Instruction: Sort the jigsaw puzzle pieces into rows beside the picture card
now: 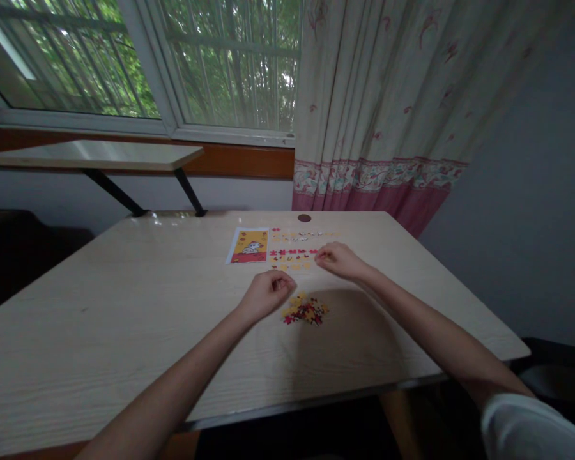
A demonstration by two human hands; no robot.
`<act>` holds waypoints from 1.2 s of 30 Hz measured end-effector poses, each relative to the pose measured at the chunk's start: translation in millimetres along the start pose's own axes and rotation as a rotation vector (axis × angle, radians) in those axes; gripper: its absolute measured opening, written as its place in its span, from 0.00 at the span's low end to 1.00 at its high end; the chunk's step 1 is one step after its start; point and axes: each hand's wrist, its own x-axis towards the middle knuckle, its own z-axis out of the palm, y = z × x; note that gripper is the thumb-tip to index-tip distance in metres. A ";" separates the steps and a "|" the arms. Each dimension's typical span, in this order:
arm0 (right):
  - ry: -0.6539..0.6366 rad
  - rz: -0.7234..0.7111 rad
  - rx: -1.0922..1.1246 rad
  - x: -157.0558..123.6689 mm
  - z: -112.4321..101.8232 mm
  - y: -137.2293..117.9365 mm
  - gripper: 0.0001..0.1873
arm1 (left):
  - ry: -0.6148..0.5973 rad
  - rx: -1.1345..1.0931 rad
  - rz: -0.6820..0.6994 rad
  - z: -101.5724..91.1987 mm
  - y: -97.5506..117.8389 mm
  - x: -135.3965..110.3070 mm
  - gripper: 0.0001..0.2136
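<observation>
My left hand (pixel 267 294) hovers just left of a heap of jigsaw puzzle pieces (pixel 306 312) in yellow, red and white. Its fingers are curled together, and whatever they may hold is hidden. Farther forward, my right hand (pixel 342 260) is at the right end of the sorted rows, its thumb and fingers pinched; I cannot make out anything between them. Red puzzle pieces (pixel 292 252) form one row, with yellow pieces (pixel 290 266) in rows nearer me. Behind them lie more yellow and white pieces (pixel 311 234).
A picture sheet (pixel 249 246) with a white animal on yellow and red lies left of the rows. A dark round disc (pixel 304 218) is at the far edge of the wooden table (pixel 172 306). A raised shelf (pixel 96 155) stands at back left, beside a window and curtain (pixel 364 128).
</observation>
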 end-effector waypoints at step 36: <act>0.227 -0.011 0.416 -41.6 37.4 -58.2 0.13 | -0.011 -0.165 -0.024 7.2 -4.4 2.0 0.13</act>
